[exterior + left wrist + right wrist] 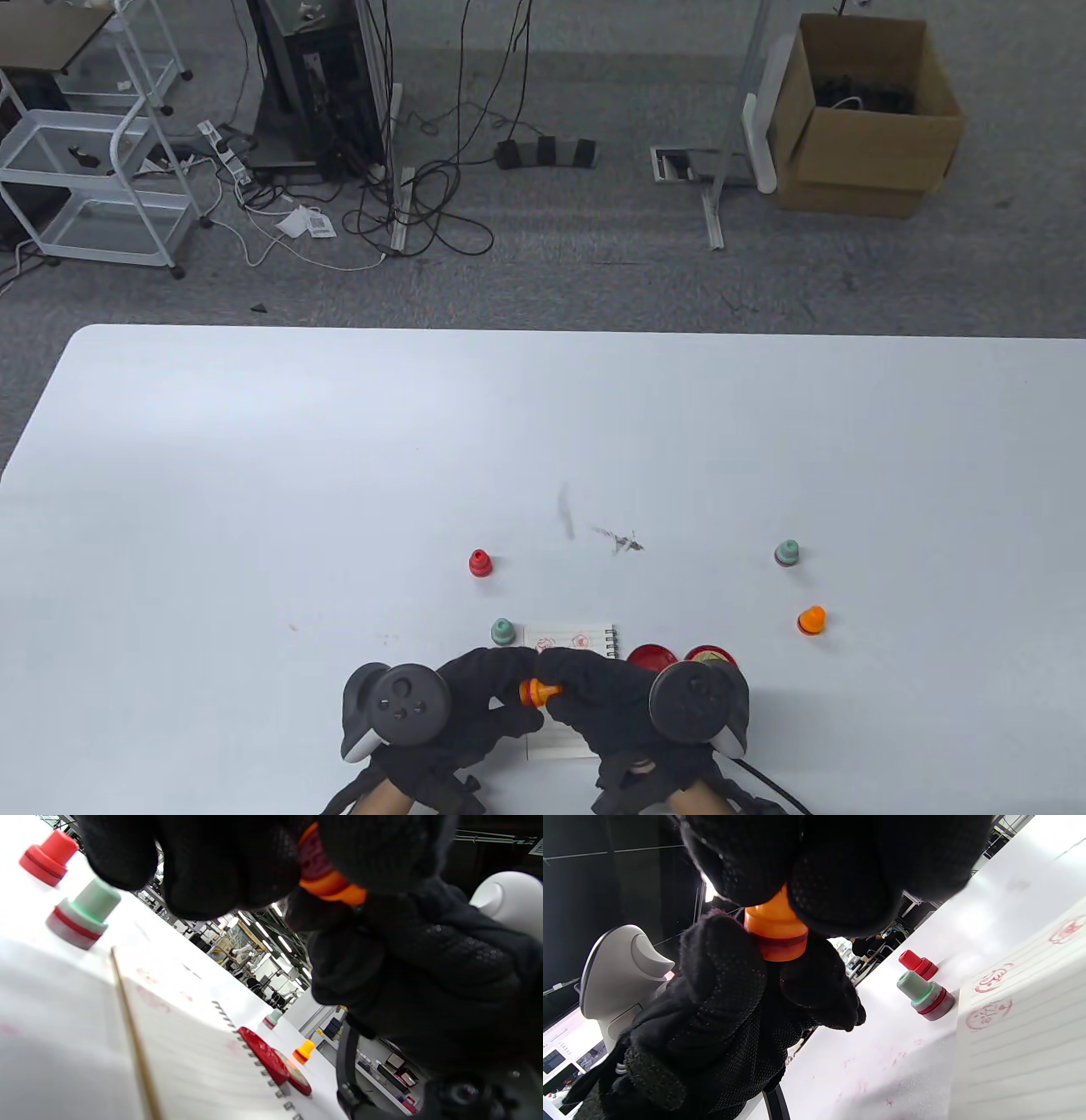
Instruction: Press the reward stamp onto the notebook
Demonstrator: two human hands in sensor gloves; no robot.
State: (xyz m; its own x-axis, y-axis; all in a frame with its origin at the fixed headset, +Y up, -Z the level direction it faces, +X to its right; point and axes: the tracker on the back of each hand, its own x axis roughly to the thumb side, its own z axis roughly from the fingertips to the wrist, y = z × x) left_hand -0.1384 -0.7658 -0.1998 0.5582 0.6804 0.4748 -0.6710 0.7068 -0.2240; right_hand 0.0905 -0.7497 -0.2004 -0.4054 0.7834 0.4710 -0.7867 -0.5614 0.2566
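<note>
- Orange stamp (538, 692) is held above the notebook (570, 642), near bench (254, 475) front edge. My right hand (594, 692) pinches its knob; left hand (475, 692) fingers curl round its base, prob pulling the cap or steadying it.
- Notebook lies open w/ red marks already on the page.
- Green stamp (503, 630) sits just beside notebook's left edge, red stamp (480, 562) further back; red pads (652, 655) on the right. Nothing blocks the page.
</note>
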